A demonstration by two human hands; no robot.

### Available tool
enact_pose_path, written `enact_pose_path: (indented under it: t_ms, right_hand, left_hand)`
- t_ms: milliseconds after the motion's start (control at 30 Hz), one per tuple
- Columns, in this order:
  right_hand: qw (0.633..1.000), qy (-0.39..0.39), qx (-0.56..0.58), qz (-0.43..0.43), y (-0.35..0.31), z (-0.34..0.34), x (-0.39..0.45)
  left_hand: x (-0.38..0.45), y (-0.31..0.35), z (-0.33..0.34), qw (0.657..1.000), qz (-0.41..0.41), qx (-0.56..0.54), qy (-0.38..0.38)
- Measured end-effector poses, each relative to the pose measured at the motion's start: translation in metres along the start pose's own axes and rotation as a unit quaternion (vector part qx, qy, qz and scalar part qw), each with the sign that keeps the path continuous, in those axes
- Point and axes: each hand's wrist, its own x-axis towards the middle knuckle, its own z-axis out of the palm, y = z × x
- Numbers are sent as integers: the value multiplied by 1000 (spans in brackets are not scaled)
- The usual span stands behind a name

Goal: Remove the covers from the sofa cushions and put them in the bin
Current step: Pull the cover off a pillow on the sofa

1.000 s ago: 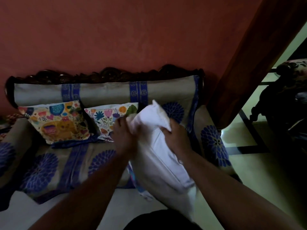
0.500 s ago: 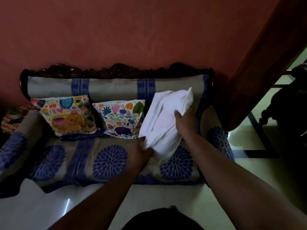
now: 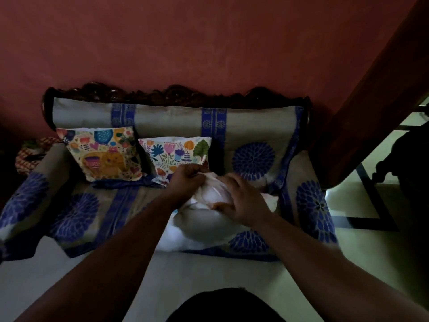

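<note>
A bare white cushion (image 3: 204, 225) lies on the right half of the sofa seat (image 3: 92, 212). My left hand (image 3: 188, 180) grips the cushion's bunched far edge. My right hand (image 3: 241, 203) rests on top of it, thumb and fingers pinching its white fabric. Two cushions in colourful covers lean on the sofa back: one with an orange animal print (image 3: 102, 156) on the left, one with a flower print (image 3: 174, 154) beside it, just behind my left hand. No bin is in view.
The sofa has a grey and blue flowered throw and a dark carved wooden back (image 3: 162, 94) against a red wall. A brown curtain (image 3: 371, 101) hangs on the right. Dark furniture (image 3: 408, 163) stands on the pale floor beyond. A patterned cloth (image 3: 34, 154) sits by the left armrest.
The white cushion has come down from upright in front of the sofa back onto the seat. Both hands followed it down; my left hand moved up to its far edge.
</note>
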Motion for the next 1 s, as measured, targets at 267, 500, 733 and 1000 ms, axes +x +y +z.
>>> enact_pose_path:
  t_ms: [267, 500, 733, 1000]
  right_hand:
    - [993, 110, 17, 47, -8, 40, 1]
    - [943, 192, 198, 185, 0, -19, 30]
    - [924, 202, 257, 199, 9, -50, 24]
    - [868, 229, 309, 314, 18, -63, 26]
  left_hand:
    - [4, -1, -19, 995, 44, -59, -72]
    - [-19, -53, -26, 988, 27, 151, 29]
    - [-10, -60, -35, 953, 36, 280, 110]
    - [19, -66, -30, 908, -9, 408, 93]
